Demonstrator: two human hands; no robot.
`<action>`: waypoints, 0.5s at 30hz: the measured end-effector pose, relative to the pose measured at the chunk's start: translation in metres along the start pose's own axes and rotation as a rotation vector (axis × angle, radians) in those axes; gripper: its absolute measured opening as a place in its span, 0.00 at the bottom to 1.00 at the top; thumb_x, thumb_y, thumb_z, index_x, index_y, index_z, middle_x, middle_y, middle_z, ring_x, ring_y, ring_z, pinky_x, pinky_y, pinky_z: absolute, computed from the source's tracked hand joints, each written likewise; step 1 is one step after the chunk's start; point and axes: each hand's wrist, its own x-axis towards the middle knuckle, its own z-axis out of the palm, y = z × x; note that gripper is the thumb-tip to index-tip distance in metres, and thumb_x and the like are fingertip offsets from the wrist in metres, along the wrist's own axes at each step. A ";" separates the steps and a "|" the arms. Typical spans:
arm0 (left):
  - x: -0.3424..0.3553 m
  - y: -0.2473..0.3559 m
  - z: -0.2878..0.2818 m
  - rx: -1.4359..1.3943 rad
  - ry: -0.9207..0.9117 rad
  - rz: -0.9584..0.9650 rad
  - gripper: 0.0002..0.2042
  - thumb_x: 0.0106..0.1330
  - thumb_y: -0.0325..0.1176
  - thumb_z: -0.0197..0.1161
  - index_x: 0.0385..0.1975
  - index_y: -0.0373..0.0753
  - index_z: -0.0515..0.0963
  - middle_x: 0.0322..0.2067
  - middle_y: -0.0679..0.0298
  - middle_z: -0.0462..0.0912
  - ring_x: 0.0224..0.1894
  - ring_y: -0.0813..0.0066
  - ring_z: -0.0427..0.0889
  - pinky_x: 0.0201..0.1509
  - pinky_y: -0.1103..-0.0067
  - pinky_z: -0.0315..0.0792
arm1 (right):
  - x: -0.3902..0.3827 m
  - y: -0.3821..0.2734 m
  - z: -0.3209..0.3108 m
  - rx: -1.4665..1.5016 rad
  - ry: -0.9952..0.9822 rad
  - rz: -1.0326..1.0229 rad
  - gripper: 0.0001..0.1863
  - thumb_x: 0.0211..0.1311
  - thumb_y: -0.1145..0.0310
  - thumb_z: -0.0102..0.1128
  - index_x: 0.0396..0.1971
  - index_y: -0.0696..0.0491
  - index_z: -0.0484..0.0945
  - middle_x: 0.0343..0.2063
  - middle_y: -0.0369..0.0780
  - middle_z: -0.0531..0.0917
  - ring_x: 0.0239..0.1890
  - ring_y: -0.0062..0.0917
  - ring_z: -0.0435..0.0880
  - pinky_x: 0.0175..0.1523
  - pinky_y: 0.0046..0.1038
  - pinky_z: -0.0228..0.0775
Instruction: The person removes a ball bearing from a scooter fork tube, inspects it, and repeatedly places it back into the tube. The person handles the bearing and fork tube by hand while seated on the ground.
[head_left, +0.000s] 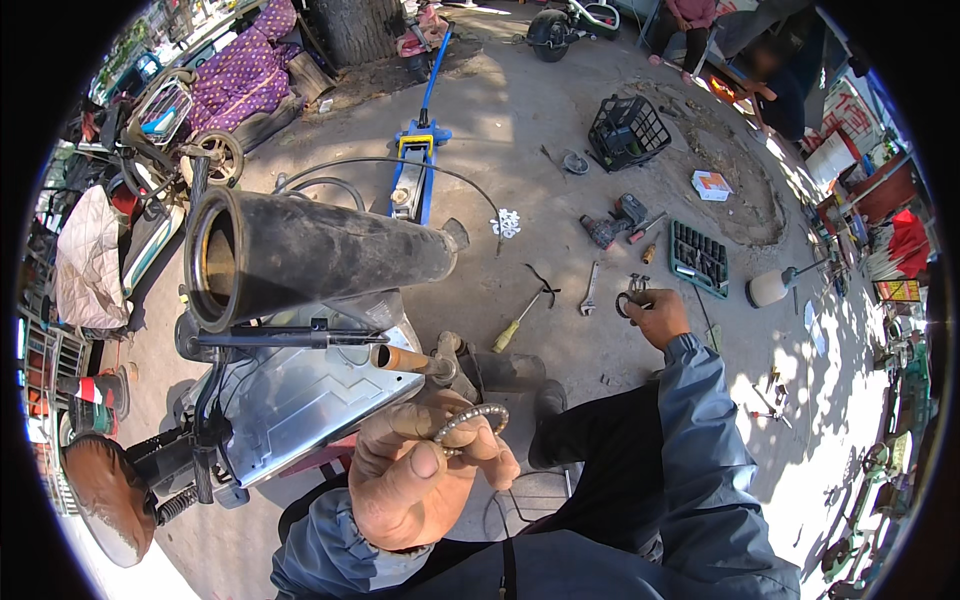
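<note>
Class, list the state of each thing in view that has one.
Left hand, pinching ball-bearing ring
Right hand, holding dark ring
Dark tube, open-ended, scuffed
Wrench, lying flat
Screwdriver, lying flat
Socket tray, uncovered
Spotted purple cover, draped

Beaded ring (484, 410): metallic grey
Sleeves (705, 430): slate blue
Trousers (610, 435): black
Tube (335, 245): dusty black
Panel (320, 400): shiny silver
Jack (426, 150): blue and yellow
Cloth (240, 85): purple, pale dots
Crate (642, 150): black
Socket tray (712, 291): green
Small box (711, 185): white and orange
</note>
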 end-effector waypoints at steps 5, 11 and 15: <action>-0.001 0.000 -0.005 -0.003 -0.002 -0.009 0.14 0.69 0.33 0.65 0.50 0.32 0.82 0.49 0.50 0.84 0.37 0.53 0.86 0.34 0.66 0.79 | -0.001 -0.003 -0.001 0.010 -0.016 0.034 0.17 0.55 0.59 0.69 0.33 0.60 0.89 0.23 0.47 0.87 0.27 0.33 0.86 0.39 0.32 0.77; 0.000 0.003 -0.003 -0.048 -0.037 -0.074 0.13 0.69 0.32 0.65 0.49 0.32 0.80 0.48 0.48 0.84 0.39 0.51 0.87 0.36 0.64 0.79 | 0.000 -0.001 0.000 0.008 -0.006 -0.007 0.17 0.56 0.60 0.68 0.33 0.61 0.89 0.22 0.46 0.87 0.26 0.31 0.86 0.37 0.31 0.77; 0.002 0.005 0.000 -0.107 -0.035 -0.098 0.13 0.72 0.36 0.63 0.49 0.34 0.77 0.45 0.45 0.84 0.41 0.49 0.87 0.39 0.62 0.79 | -0.002 -0.007 -0.001 0.011 -0.030 0.016 0.17 0.55 0.60 0.68 0.33 0.61 0.89 0.22 0.46 0.87 0.26 0.31 0.86 0.38 0.31 0.77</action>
